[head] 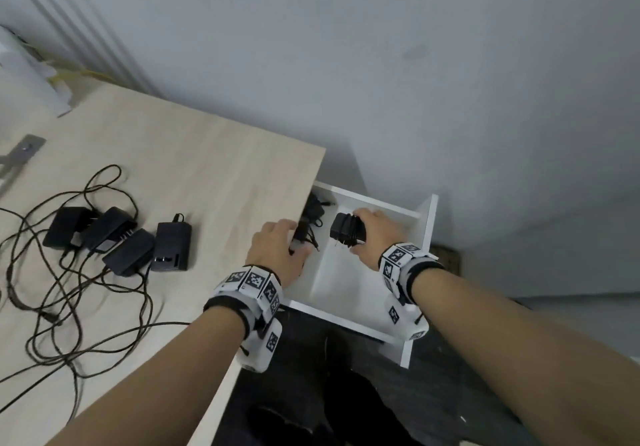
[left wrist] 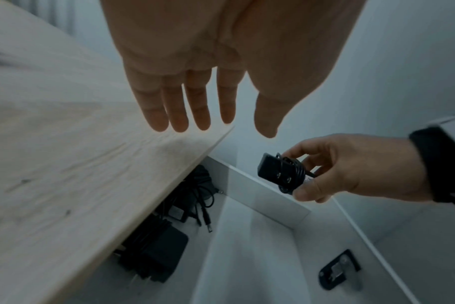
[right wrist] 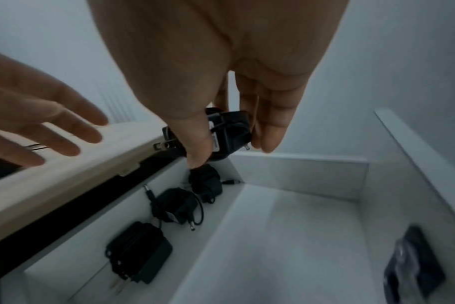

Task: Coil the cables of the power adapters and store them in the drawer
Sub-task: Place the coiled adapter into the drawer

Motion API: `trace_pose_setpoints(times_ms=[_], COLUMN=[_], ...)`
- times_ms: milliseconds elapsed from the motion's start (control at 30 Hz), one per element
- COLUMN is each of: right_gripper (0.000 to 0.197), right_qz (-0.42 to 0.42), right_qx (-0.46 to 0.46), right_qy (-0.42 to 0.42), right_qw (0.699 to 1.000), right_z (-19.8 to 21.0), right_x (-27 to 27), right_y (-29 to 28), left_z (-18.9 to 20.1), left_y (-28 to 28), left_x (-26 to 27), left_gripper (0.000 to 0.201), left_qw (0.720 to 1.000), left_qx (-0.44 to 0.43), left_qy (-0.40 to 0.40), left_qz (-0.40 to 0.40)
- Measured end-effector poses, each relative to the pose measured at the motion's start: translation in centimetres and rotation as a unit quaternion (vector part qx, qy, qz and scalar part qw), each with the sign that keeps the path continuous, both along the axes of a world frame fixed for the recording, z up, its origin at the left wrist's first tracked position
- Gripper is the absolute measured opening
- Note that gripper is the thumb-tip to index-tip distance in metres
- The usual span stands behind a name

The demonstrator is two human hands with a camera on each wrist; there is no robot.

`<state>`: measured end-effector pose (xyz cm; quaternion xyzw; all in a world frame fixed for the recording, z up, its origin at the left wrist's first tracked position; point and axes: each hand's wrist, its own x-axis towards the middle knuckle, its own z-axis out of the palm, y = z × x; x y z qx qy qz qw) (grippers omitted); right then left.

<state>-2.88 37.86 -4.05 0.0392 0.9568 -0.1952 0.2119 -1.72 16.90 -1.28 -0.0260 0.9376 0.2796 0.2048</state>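
My right hand point(head: 367, 234) pinches a black power adapter point(head: 346, 230) with its cable wound round it, held above the open white drawer point(head: 424, 224). The same adapter point(left wrist: 279, 174) shows between thumb and fingers in the left wrist view, and its prongs stick out in the right wrist view point(right wrist: 229, 133). My left hand point(head: 277, 251) hovers with straight fingers over the desk's edge, holding nothing. Three coiled adapters point(right wrist: 179, 207) lie in the drawer's left part, partly under the desk top. Several uncoiled adapters point(head: 121, 238) with tangled cables point(head: 62, 307) lie on the desk.
The light wooden desk top point(head: 190, 168) overhangs the drawer's left side. A black and metal fitting point(left wrist: 338, 269) is fixed to the drawer's right wall. A white object point(head: 24, 75) stands at the desk's far left corner. A grey wall rises behind.
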Motion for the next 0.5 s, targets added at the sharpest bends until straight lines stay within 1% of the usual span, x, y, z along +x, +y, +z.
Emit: trace_pose_setpoints(times_ms=[100, 200, 367, 500], right_gripper=[0.061, 0.058, 0.056, 0.063], right_qz=[-0.043, -0.065, -0.080, -0.079], right_qx=[-0.016, -0.026, -0.020, -0.022], right_qy=[-0.030, -0.037, -0.039, -0.017], right_qw=[0.998, 0.997, 0.996, 0.996], right_z=[-2.9, -5.2, -8.5, -10.4], right_x=[-1.0, -2.4, -4.9, -5.7], right_y=[0.0, -0.6, -1.1, -1.3], left_z=[-1.0, -1.9, -2.8, -3.2], left_y=[0.5, 0.6, 0.6, 0.6], left_x=[-0.8, -1.7, -2.8, -3.1], left_gripper=[0.049, 0.047, 0.040, 0.039], left_qw=[0.997, 0.991, 0.983, 0.979], left_qx=[-0.065, -0.113, -0.148, -0.163], left_qy=[-0.005, 0.022, 0.054, 0.063], left_qz=[-0.035, -0.073, -0.093, -0.106])
